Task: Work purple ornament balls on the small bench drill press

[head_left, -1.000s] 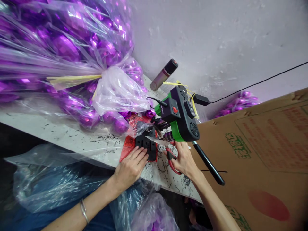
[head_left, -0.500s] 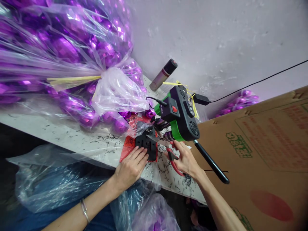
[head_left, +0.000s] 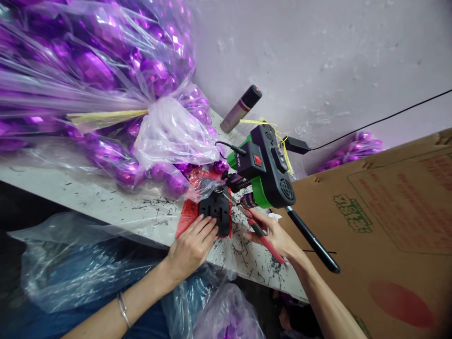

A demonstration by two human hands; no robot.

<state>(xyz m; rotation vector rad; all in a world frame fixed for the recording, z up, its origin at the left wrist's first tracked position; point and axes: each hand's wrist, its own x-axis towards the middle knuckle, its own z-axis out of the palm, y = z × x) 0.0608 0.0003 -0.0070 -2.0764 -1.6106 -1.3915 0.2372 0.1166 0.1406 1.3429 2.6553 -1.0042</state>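
Observation:
My left hand (head_left: 193, 243) lies with its fingers flat on the near end of a slotted black base plate (head_left: 215, 211), which rests on red sheet material (head_left: 187, 217). Wrapped in my right hand (head_left: 274, 234) is a pair of scissors (head_left: 265, 239) with red and black handles. Their blades point up and left, beside the plate's far right edge. Close above my right hand stands a black and green machine (head_left: 268, 162) with a red switch. Part of the blades is lost against the machine's dark lower parts.
Clear bags of shiny purple balls (head_left: 95, 70) fill the upper left. A spray can (head_left: 241, 109) stands behind the machine. A black lever (head_left: 312, 240) reaches toward a large cardboard box (head_left: 388, 226) on the right. Black scraps litter the white table (head_left: 141, 207).
The scissors have turned in my right hand, and their blades now sit farther up along the plate's edge, looking nearer together. My left hand stays on the plate.

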